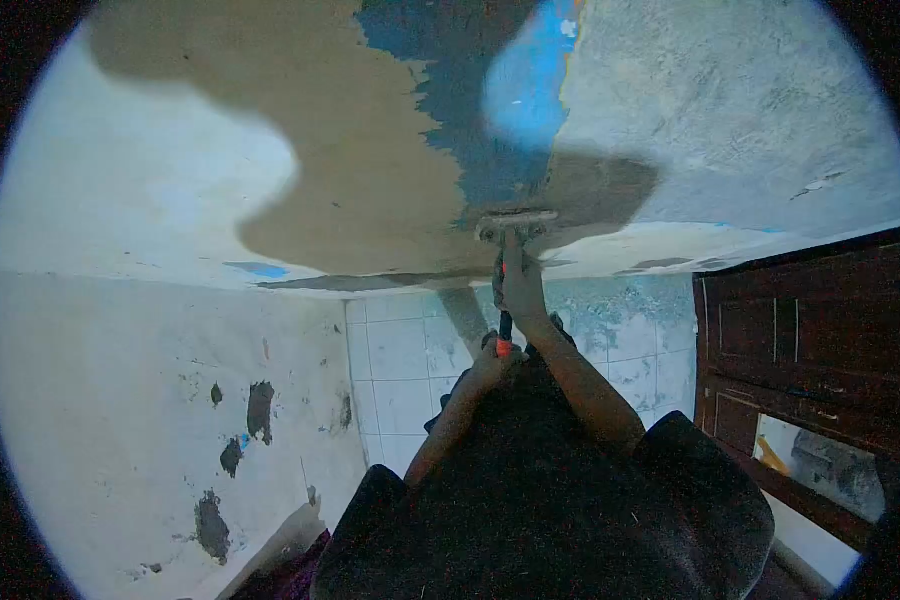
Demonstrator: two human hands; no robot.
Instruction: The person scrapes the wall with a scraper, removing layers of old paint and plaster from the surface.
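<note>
A long-handled wall scraper (516, 219), with a wide flat head and a black and orange handle, points away from me. Its head is against the wall (370, 190), at the lower end of a strip of blue paint (500, 150) with ragged edges. My right hand (520, 288) is closed around the handle just behind the head. Lower down, near my body, my left hand (497, 362) grips the handle's end by its orange part. Parts of the fingers of both hands are hidden.
On the left, a pale side wall (170, 400) has several dark patches of missing coating. White tiles (395, 350) with grey smears cover the floor. To the right stands dark brown wooden furniture (810, 330) with panels, and a pale board-like thing (820, 465) lies at its lower part.
</note>
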